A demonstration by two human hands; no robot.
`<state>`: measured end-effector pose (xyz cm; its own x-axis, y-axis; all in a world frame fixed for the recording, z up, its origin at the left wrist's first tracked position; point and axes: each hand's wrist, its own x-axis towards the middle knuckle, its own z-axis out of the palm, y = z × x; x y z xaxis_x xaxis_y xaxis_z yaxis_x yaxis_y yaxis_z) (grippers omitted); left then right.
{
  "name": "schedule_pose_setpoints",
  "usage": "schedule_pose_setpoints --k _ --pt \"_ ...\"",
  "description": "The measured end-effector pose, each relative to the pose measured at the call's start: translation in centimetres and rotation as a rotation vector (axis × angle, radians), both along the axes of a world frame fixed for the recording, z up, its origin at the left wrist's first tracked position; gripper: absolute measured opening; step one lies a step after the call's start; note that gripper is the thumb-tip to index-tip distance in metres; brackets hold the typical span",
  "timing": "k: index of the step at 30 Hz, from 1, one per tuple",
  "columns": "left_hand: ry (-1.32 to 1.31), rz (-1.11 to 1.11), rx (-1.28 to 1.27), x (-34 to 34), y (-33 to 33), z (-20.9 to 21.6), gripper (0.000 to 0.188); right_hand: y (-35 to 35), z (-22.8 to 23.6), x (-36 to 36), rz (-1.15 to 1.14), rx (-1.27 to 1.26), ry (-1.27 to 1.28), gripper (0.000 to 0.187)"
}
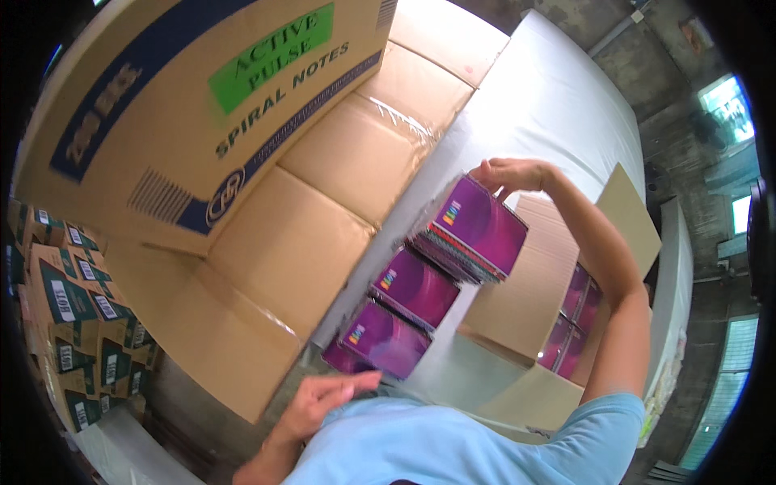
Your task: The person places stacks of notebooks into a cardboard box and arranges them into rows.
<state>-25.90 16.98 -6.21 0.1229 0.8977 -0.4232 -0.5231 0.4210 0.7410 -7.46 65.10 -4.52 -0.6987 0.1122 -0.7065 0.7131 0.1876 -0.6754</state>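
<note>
Three stacks of purple-covered notebooks stand in a slanting row: a tall far stack (482,225), a middle stack (416,285) and a near stack (386,339). My right hand (511,173) is at the far edge of the tall stack, its fingers bent down over the covers' edge. Part of those fingers is hidden behind the stack. Close to my body, my left hand (327,402) has its fingers stretched out, just short of the near stack, and holds nothing.
A big printed carton (186,105) stands at the left on flattened cardboard (299,202). Right of the stacks, an open carton (505,311) holds more purple notebooks (570,323). White sheeting (558,97) covers the far table. Green-and-brown boxes (89,323) are piled at far left.
</note>
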Motion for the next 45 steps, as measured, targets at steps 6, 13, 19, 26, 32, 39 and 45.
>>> schedule_pose_setpoints --k 6,13,19,26,32,39,45 --pt "-0.435 0.277 0.167 9.0 16.7 -3.6 0.066 -5.9 -0.8 3.5 -0.430 -0.137 0.207 0.079" --pt "0.877 0.561 0.489 13.9 17.5 -0.9 0.104 -10.4 3.3 6.5 -0.571 0.022 0.517 0.070" --pt "0.781 0.377 0.957 15.1 16.7 10.2 0.119 -14.8 2.0 13.9 -1.264 -0.312 1.345 0.044" --pt "-0.223 0.320 0.636 17.9 16.3 9.4 0.087 -23.4 12.9 25.9 -1.415 0.215 0.747 0.042" --pt "-0.532 0.202 0.478 17.1 14.1 6.3 0.044 -20.6 7.1 33.5 -1.476 0.304 0.775 0.044" --pt "-0.394 0.207 0.520 21.1 15.6 6.4 0.052 -16.4 -2.6 26.8 -1.056 0.672 0.214 0.103" --pt "0.405 -0.032 0.874 28.0 18.3 8.5 0.098 -26.8 9.1 26.8 -1.131 0.303 0.977 0.085"
